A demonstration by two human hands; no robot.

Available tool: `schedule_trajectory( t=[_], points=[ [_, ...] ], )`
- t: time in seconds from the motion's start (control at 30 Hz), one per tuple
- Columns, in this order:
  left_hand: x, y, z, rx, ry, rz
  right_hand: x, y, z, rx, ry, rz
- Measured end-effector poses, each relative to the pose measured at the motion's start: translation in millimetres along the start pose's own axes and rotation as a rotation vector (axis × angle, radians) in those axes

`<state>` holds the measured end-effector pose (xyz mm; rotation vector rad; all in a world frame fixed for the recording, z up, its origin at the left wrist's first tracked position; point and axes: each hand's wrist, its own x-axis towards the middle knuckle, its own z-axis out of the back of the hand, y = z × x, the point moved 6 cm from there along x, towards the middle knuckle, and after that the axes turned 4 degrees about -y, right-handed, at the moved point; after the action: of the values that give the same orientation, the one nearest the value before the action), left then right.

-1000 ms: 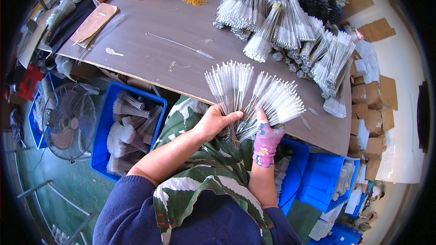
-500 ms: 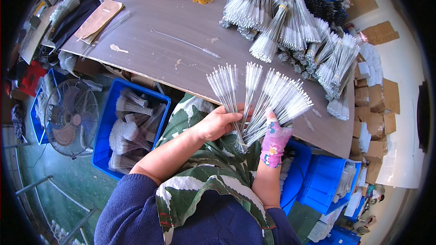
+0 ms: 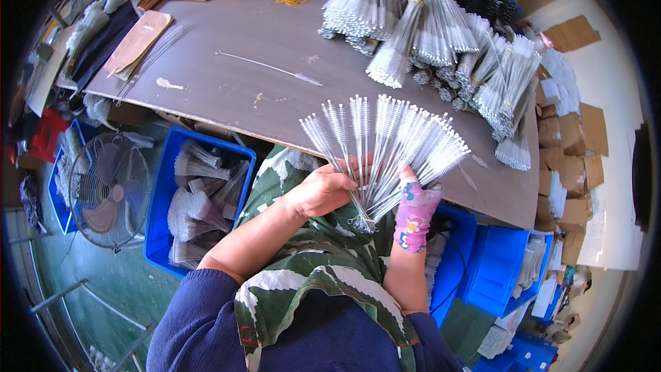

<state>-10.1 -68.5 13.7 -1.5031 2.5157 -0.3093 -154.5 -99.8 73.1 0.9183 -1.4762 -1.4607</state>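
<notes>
Head view: brushes (image 3: 361, 124) above left hand (image 3: 322, 192) have spread apart.

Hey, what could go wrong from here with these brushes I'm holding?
Fanned out wide between the left hand and the right hand, some of the wire brushes could slip free and drop. Packed closely on the right side of the fan, they might also snag one another. The piled brush bundles reach close to the right edge of the table, so a knock might tip one off.
</notes>
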Motion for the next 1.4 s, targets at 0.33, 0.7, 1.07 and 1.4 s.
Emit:
schedule_trajectory(
  t=[0.33,0.7,1.07,1.4],
  points=[
    [4.2,2.4,-35.2,0.773,-0.026,-0.112,0.8,-22.0,-6.6,0.128,0.199,-0.108],
    [-0.6,11.6,-14.8,0.776,-0.169,-0.162,10.4,-20.5,7.9,0.140,0.076,-0.182],
    [5.2,-40.0,11.8,0.649,-0.388,-0.394,36.2,69.6,1.4,0.180,0.060,0.349],
    [57.7,-37.7,-34.2,1.660,-0.320,-0.728,54.8,60.8,-26.1,0.156,0.070,0.523]
  ],
)
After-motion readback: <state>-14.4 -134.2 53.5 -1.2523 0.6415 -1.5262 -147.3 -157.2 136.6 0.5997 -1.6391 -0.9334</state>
